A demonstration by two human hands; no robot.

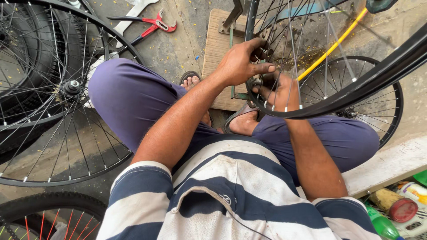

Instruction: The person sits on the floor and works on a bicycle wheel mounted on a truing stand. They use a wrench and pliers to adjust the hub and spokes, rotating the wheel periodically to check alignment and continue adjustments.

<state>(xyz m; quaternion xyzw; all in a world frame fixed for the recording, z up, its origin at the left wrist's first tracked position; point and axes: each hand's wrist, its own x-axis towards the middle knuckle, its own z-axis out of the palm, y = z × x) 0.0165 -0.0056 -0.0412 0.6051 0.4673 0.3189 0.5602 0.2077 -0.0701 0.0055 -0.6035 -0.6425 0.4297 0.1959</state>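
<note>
1. The left hand [242,62] curls over the black rim [311,109], fingers bent against the spokes [289,53].
2. The right hand [273,89] sits just beneath, behind the spokes, fingers closed at the rim.
3. The rim stands over a wooden board [218,49], above the person's feet.
4. What the fingers pinch is hidden; the rim's top is cut off.

At the bottom right corner I count 3 packages lying close together below a pale ledge: a yellowish can with a red lid [397,205], a green plastic bottle [382,224] just beside it, and what looks like a white jug with a coloured label [416,195], partly cut off.
</note>
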